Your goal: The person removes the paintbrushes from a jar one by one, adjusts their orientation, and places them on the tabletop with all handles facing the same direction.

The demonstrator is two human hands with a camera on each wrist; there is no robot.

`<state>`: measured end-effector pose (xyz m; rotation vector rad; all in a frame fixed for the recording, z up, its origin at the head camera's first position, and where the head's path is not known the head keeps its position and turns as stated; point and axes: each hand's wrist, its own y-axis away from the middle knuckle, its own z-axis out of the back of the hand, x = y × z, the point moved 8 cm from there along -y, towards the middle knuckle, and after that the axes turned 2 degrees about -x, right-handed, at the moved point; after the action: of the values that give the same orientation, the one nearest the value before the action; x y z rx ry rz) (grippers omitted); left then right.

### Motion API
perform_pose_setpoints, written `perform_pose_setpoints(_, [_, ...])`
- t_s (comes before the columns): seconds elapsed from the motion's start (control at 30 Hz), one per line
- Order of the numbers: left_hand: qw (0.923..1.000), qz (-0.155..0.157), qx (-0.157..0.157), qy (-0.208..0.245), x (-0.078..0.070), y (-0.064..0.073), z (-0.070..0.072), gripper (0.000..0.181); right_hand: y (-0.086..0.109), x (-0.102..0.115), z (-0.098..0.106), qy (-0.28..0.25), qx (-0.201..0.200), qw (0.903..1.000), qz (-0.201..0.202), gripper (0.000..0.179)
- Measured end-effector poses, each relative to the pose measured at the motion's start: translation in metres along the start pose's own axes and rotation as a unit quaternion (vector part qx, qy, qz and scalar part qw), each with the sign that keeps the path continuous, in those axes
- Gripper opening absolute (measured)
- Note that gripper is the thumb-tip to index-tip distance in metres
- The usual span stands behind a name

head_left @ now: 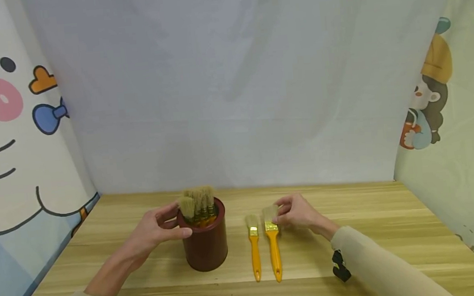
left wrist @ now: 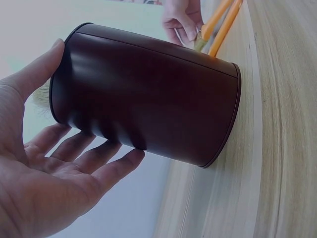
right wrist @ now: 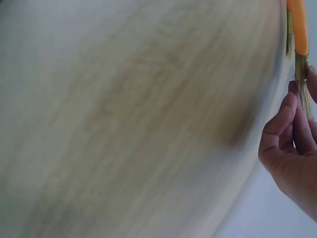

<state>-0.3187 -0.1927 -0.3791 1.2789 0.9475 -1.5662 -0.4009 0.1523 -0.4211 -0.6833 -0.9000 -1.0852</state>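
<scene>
The desk (head_left: pixel 356 250) is pale wood grain and fills the lower part of the head view. Nearest the person, two brushes with orange handles lie side by side at about 6 o'clock, handles toward the person, bristles away. The left brush (head_left: pixel 254 252) is a little shorter and lies untouched; the right brush (head_left: pixel 274 253) lies just beside it, apart by a thin gap.

The right hand (head_left: pixel 295 212) reaches in from 4 o'clock and its curled fingers pinch the bristle end of the right brush. The right wrist view shows those fingers (right wrist: pixel 292 124) closed about the bristles, with the orange handle running up and away; the rest of that view is blurred.

At about 7 o'clock from the brushes' tips, to their left, stands the cup (head_left: pixel 205 242), dark brown, upright on the desk. Several more brushes (head_left: pixel 198 202) stand in it, bristles up. The left hand (head_left: pixel 155 230) comes in from 8 o'clock and cups the left side of it, thumb near the rim, fingers (left wrist: pixel 106 166) curved round the wall and touching it.

Beyond, at 12 o'clock, hangs a plain pale cloth (head_left: pixel 231 82). Cartoon-printed cloths hang at 9 o'clock (head_left: pixel 3 140) and 3 o'clock (head_left: pixel 448 101).
</scene>
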Motion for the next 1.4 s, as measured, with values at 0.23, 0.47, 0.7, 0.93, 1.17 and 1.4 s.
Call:
perform_pose_setpoints(0.23, [1.0, 0.003, -0.002, -0.002, 0.0014, 0.0008, 0.0012, 0.098, -0.0015, -0.0029, -0.0046, 0.042, 0.006, 0.9991, 0.006, 0.053])
perform_pose_setpoints(0.47, [1.0, -0.003, 0.004, 0.003, 0.0, -0.0011, 0.0005, 0.095, -0.0036, -0.0046, -0.0015, 0.072, -0.008, 0.9972, 0.017, 0.051])
perform_pose_setpoints(0.7, [1.0, -0.008, 0.003, 0.003, -0.0007, -0.0001, 0.0011, 0.094, -0.0069, -0.0055, -0.0011, 0.1, -0.011, 0.9947, 0.022, 0.05])
perform_pose_setpoints(0.93, [1.0, -0.003, 0.006, 0.005, -0.0003, -0.001, -0.0002, 0.094, -0.0046, -0.0066, -0.0009, 0.095, -0.007, 0.9953, 0.017, 0.048])
perform_pose_setpoints(1.17, [1.0, 0.001, 0.005, 0.001, -0.0009, -0.0015, -0.0003, 0.096, -0.0047, -0.0065, 0.0, 0.092, -0.005, 0.9954, 0.026, 0.045])
perform_pose_setpoints(1.4, [1.0, -0.003, 0.001, -0.001, -0.0016, -0.0026, -0.0006, 0.098, -0.0067, -0.0086, 0.0013, 0.082, 0.003, 0.9963, 0.026, 0.045])
